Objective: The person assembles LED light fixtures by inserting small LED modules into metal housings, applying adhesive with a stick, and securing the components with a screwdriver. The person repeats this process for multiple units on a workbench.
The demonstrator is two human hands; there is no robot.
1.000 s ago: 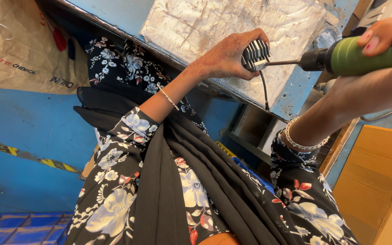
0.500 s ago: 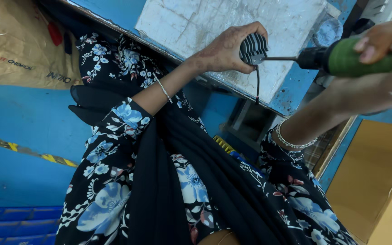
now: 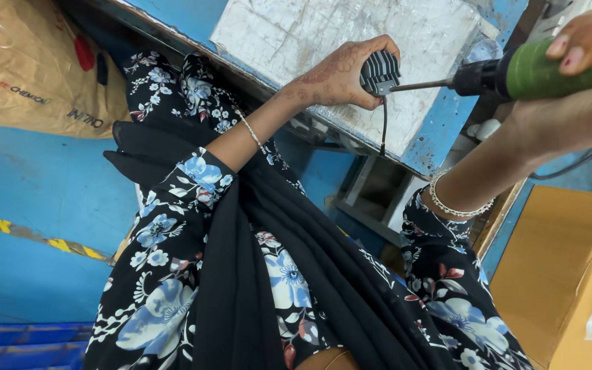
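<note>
A blue-painted desk (image 3: pixel 440 137) is seen across the upper centre of the frame, its edge running down toward the right. On it a pale grey, scuffed rectangular slab (image 3: pixel 310 41) is laid flat, filling most of the upper centre. A brown printed sack (image 3: pixel 29 75) is seen at upper left on the blue floor (image 3: pixel 29 226), and a tan cardboard box (image 3: pixel 556 274) at lower right.

A green-bodied power screwdriver with a black chuck (image 3: pixel 549 68) is held at upper right by the right hand (image 3: pixel 584 41); the grip is closed around the green barrel, fingers wrapped over the top. Its thin metal bit is pointed leftward, and its tip is touching the side of a small black ribbed finned part with a thin black wire hanging from it (image 3: pixel 379 72).

That finned part is held at upper centre, over the near edge of the grey slab, by the left hand (image 3: pixel 340 75); the grip is closed on it, thumb below and fingers curled above. The wire is left dangling straight down past the desk edge.

Progress, as judged: the part is picked up and steadied, the bit is brought to it and seems seated, so fastening looks to be under way. Whether a screw is present, or driven home, cannot be told; the contact point is too small. Nothing finished is shown nearby.
</note>
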